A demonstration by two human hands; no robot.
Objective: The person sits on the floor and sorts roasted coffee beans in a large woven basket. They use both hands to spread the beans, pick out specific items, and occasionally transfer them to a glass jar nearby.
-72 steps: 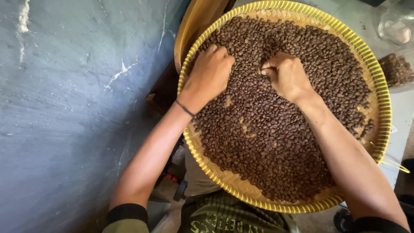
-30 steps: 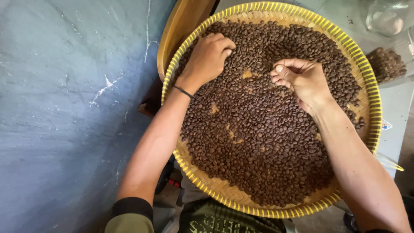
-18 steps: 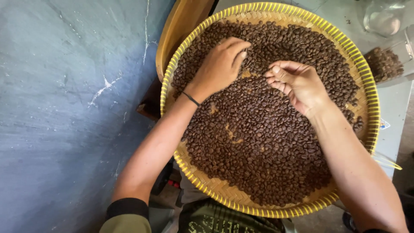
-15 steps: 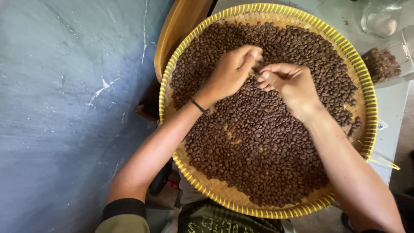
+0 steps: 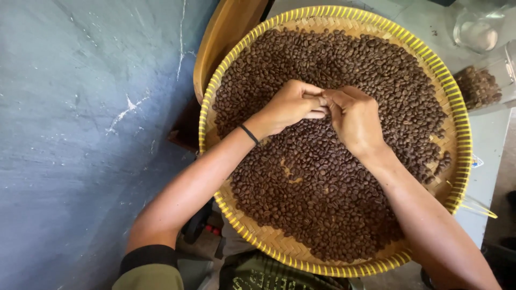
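A round woven tray with a yellow rim [image 5: 461, 139] holds a thick layer of dark roasted coffee beans [image 5: 322, 188]. Both my hands hover over the middle of it, meeting fingertip to fingertip. My left hand [image 5: 290, 106] has its fingers drawn together and pressed against my right hand [image 5: 355, 119], which is curled shut with its back up. Whether either hand holds beans is hidden. A thin black band [image 5: 248, 133] circles my left wrist. Bare weave shows through a small gap in the beans [image 5: 290, 176].
A blue-grey plastered wall [image 5: 80, 134] fills the left. A curved wooden piece [image 5: 226, 37] lies beside the tray's upper left rim. On the pale surface [image 5: 486, 156] at right stand a clear glass jar [image 5: 475, 29] and a clear container of beans [image 5: 478, 86].
My hands were apart on the beans. The left hand has swept right, the right has turned over and curled in, and now they touch at the tray's middle.
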